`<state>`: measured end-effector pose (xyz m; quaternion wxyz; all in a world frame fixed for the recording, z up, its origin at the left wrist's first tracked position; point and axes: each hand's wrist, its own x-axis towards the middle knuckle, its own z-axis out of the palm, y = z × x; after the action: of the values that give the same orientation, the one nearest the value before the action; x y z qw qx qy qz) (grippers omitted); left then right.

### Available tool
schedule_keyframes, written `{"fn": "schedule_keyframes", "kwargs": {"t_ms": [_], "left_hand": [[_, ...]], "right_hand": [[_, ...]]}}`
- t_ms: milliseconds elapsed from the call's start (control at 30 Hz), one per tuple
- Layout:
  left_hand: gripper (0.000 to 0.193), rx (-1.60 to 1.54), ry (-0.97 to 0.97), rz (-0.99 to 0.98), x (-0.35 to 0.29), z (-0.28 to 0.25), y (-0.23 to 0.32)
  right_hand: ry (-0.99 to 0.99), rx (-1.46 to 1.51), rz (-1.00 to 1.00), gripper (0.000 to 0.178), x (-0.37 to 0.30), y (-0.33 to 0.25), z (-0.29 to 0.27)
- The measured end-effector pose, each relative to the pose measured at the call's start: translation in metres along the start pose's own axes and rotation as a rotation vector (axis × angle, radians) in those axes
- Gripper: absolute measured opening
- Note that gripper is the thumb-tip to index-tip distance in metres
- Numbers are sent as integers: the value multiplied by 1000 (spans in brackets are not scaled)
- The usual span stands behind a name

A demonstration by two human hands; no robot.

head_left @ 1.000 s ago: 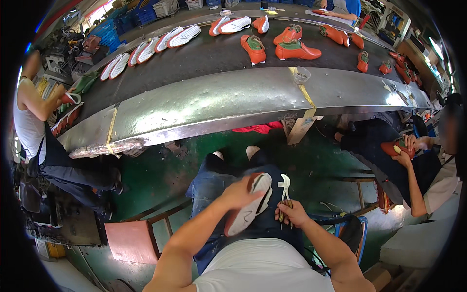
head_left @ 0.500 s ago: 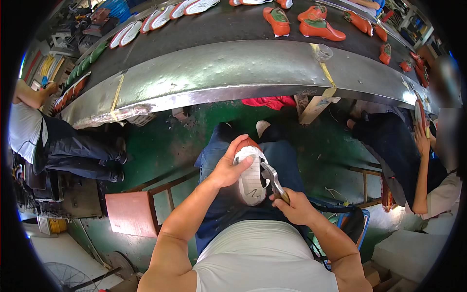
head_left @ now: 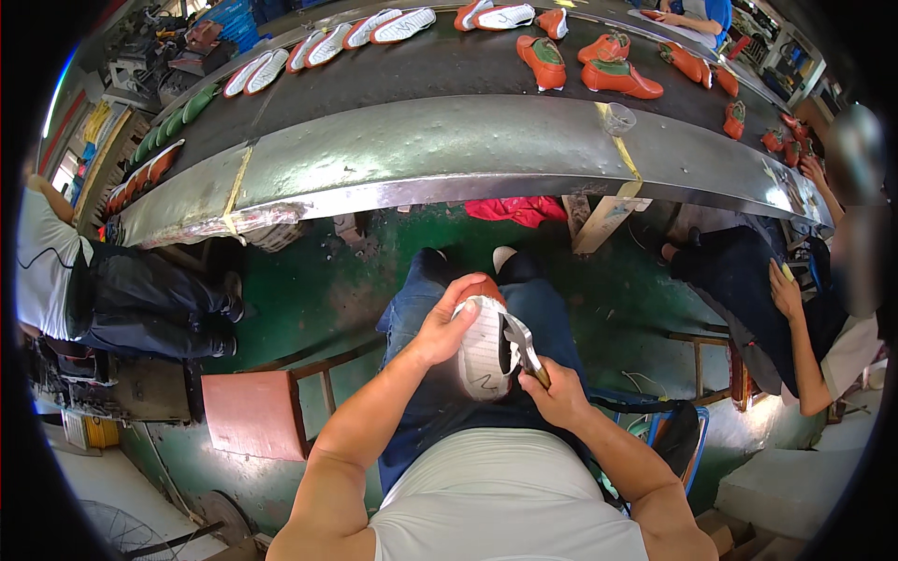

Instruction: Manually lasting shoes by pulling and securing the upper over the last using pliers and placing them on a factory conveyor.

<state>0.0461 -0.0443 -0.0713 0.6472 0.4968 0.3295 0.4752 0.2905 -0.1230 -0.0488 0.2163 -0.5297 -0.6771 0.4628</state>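
Shoe: a white-soled shoe (head_left: 484, 348) with an orange toe is held sole-up over the lap, above the blue-trousered knees, well short of the near edge of the surface.
Left hand: the left hand (head_left: 441, 324) is clasped around the shoe's left side near the toe, thumb laid on the sole.
Right hand: the right hand (head_left: 558, 393) is clenched on the handle of a metal tool (head_left: 520, 338); the tool's head is set against the right edge of the sole.
Surface: a long curved metal surface (head_left: 449, 150) with a dark belt runs across the upper part of the view.
Belt, far left edge: white soles (head_left: 327, 47) are laid in a row.
Belt, far middle and right: orange shoes (head_left: 617, 73) are stood in a loose line toward the right corner.
Floor: a green floor (head_left: 318, 280) is seen below the surface, with a red cloth (head_left: 519, 209) beneath the near edge.
Stool: an orange-topped stool (head_left: 251, 413) is placed just left of the knees.
Others: 1 seated person (head_left: 103, 290) is seen at the left end, 1 person (head_left: 795, 309) at the right end.
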Motion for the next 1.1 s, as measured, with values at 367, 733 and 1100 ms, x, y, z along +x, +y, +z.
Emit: {"fn": "schedule_keyframes", "kwargs": {"t_ms": [367, 733, 1100], "left_hand": [[59, 195, -150, -31, 30, 18, -15], [49, 146, -124, -105, 19, 29, -16], [52, 197, -151, -108, 18, 23, -5]], "right_hand": [[-93, 745, 396, 23, -3, -4, -30], [235, 1115, -8, 23, 18, -48, -97], [-98, 285, 240, 26, -5, -26, -38]]}}
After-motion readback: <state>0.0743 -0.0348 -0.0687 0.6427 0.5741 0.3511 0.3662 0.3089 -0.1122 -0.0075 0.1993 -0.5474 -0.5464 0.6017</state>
